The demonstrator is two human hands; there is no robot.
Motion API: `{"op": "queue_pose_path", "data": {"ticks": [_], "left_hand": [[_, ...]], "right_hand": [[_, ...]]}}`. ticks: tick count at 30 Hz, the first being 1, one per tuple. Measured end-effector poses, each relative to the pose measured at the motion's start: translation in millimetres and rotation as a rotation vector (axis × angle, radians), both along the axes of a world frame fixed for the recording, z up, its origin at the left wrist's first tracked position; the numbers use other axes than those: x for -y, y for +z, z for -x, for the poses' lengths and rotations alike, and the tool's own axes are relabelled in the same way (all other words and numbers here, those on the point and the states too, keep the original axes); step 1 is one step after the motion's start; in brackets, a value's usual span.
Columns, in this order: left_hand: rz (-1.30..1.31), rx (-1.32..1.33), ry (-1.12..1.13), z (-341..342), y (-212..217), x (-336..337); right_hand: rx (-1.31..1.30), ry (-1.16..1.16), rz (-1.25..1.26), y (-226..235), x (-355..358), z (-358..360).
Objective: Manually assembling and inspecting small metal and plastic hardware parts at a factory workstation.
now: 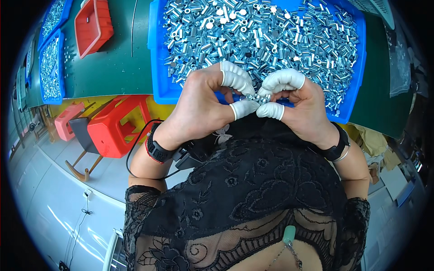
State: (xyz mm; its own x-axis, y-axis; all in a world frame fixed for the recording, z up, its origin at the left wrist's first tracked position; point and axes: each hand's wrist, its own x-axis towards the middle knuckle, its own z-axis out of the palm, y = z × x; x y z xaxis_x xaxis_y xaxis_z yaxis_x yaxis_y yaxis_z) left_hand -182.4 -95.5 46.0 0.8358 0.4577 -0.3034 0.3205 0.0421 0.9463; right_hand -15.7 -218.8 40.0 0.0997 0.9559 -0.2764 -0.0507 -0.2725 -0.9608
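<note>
Right at the centre of the head view, both hands meet over the near rim of a big blue tray (159,67). The left hand (203,106) and the right hand (300,106) each pinch one end of a small metal part (257,97), thumb and forefinger closed on it, the other fingers curled in. White rubber finger covers (237,79) sit on the pinching fingers of both hands. A black band (156,151) wraps the left wrist, and another the right.

I judge the part light, hard and stiff, with a smooth plated skin that would slip on bare skin; the rubber tips probably give the grip. It is too small to take anywhere but at its two ends, as it is held now. Its exact shape is too small to tell.

From 11 to 2 o'clock the tray is heaped with short, shiny metal sleeves (271,36), round and tube-like, lying loose in every direction. At 10 o'clock, on the green table (117,63), stand a red bin (92,25) and two smaller blue trays of similar parts (50,67). At 8 o'clock, lower down, is a red plastic stool (120,124).
</note>
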Motion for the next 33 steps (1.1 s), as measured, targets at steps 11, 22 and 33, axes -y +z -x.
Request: {"op": "queue_pose_path", "data": {"ticks": [11,22,33], "left_hand": [[0.074,0.059,0.015,2.5,-5.8,0.7],[0.042,0.074,0.038,5.0,-7.7,5.3],[-0.109,0.001,0.052,4.2,-2.7,7.5]], "right_hand": [[0.01,-0.032,-0.047,0.0,-1.2,2.1],[0.025,-0.003,-0.017,0.3,-1.6,2.4],[-0.081,0.002,0.036,-2.9,-2.5,2.8]]}}
